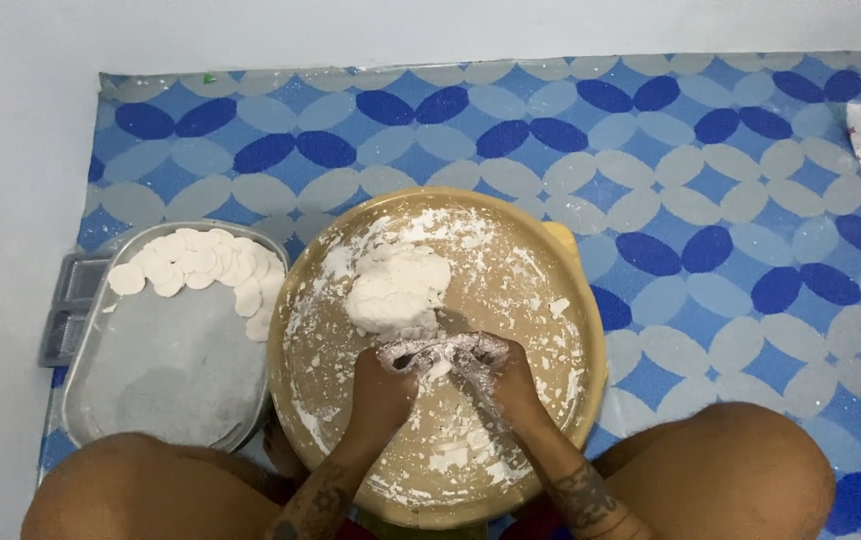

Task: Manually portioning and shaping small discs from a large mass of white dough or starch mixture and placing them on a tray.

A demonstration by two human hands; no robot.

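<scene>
Two hands at work on one round wooden board (510, 260), dusted with flour.

- Left hand (382, 378): fingers curled, pressing on a small flour-coated piece of dough (440, 352) near the board's middle.
- Right hand (510, 378): likewise clenched on the same piece, from the other side; both hands caked in flour, fingertips nearly meeting.
- Dough lump (397, 290): larger white mass, just beyond the hands, resting on the board, close to the small piece.
- Scraps (460, 460): flakes of dough scattered on the board's near edge, between the forearms.
- Metal tray (170, 370): left of the board, touching its rim; floured base.
- Dough discs (200, 265): thin white rounds, overlapping in a row along the tray's far and right sides.
- Mat (710, 200): blue patterned sheet on the floor, under board and tray.
- Knees: one at either side, low in the view.
</scene>
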